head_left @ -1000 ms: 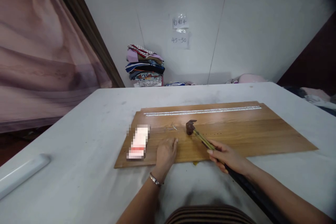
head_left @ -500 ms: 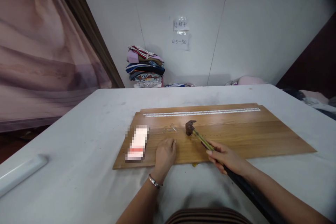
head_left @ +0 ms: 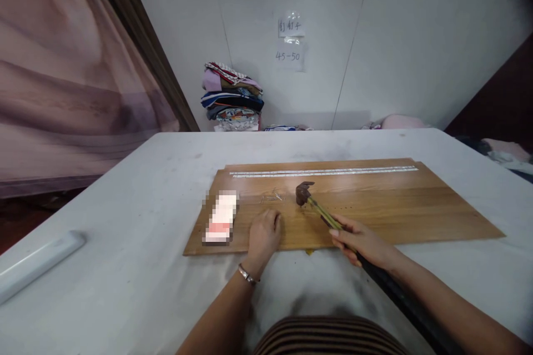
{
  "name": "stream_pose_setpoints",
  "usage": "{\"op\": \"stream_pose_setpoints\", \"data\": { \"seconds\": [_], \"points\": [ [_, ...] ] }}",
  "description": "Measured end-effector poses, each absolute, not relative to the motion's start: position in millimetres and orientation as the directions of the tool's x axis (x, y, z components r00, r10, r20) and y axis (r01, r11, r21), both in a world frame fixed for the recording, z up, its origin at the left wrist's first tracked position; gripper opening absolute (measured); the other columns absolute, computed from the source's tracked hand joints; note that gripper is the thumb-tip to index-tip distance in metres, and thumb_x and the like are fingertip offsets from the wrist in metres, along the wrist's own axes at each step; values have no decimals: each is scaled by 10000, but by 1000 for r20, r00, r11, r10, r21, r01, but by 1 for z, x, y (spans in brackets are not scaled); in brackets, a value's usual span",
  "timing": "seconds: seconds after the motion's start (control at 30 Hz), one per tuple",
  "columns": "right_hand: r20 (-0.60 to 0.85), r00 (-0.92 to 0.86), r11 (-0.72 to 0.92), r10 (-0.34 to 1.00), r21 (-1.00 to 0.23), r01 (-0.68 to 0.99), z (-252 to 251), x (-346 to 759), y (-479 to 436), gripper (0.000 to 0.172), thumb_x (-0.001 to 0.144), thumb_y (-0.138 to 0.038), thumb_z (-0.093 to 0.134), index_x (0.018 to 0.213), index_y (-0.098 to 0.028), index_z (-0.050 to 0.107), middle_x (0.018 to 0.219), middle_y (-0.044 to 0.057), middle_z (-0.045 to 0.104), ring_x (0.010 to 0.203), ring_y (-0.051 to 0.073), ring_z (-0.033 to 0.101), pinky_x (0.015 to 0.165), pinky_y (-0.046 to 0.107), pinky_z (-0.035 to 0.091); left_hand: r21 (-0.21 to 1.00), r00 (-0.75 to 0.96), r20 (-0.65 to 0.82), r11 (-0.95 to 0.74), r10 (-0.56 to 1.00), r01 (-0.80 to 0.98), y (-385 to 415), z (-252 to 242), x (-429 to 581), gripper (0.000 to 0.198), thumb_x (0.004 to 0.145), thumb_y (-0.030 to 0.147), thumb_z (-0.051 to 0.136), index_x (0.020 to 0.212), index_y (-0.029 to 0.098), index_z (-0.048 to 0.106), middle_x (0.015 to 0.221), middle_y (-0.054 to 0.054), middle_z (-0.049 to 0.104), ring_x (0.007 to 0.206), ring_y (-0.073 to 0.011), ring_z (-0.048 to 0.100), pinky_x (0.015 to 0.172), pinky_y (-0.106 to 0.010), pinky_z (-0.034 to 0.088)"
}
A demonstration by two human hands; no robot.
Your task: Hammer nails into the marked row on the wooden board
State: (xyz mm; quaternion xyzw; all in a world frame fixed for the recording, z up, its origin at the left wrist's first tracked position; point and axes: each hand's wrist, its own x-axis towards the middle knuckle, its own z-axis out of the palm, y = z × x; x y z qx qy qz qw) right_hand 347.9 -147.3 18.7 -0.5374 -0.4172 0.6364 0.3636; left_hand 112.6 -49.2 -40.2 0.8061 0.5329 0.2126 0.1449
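A claw hammer (head_left: pixel 320 210), with a rusty brown head and a yellowish shaft running into a long black grip, is held in my right hand (head_left: pixel 362 241). Its head is low over a wooden board (head_left: pixel 395 199). Just right of the head, a short row of small dark dots (head_left: pixel 343 208) marks the board, partly hidden by the hammer. My left hand (head_left: pixel 264 231) rests on the board near its front edge, fingers curled in and nothing visible in them. Several loose nails (head_left: pixel 272 197) lie beyond that hand.
Two white marked strips (head_left: pixel 325 172) run along the board's far side. A blurred-out pale rectangular item (head_left: pixel 222 216) lies on its left end. The white-covered table (head_left: pixel 137 199) carries a white rounded object (head_left: pixel 45 263) at left. Folded clothes (head_left: pixel 233 97) are stacked by the wall.
The whole view has shifted slightly, so the board and table appear a little higher. Both hands keep nearly the same places, and the hammer head stays low over the board.
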Motion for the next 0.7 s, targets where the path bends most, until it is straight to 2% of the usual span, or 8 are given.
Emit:
{"op": "stream_pose_setpoints", "data": {
  "seconds": [0.27,0.47,0.7],
  "points": [
    [-397,-170,-403,902,-915,-1,16,344,-150,705,835,-444,624,1461,-243,371,655,-76,461,374,33,359,329,156,323,419,347,151,-377,926,826,-52,-34,115,230,923,218,441,756,180,595,768,-42,639,762,-169,578,700,-279,371],
    [-384,-167,-392,908,-920,-11,19,348,-150,706,823,-466,637,1441,-229,392,659,-73,461,372,33,358,322,155,320,422,367,170,-404,915,811,-51,-38,114,274,938,307,453,754,189,618,754,-38,645,771,-170,578,715,-281,371],
    [-374,-172,-381,911,-924,-11,12,351,-149,684,850,-449,618,1456,-245,374,662,-74,473,375,34,368,331,154,332,404,375,210,-430,903,807,-50,-43,112,289,956,282,415,784,181,624,777,-40,653,766,-168,581,708,-280,369]
  ]
}}
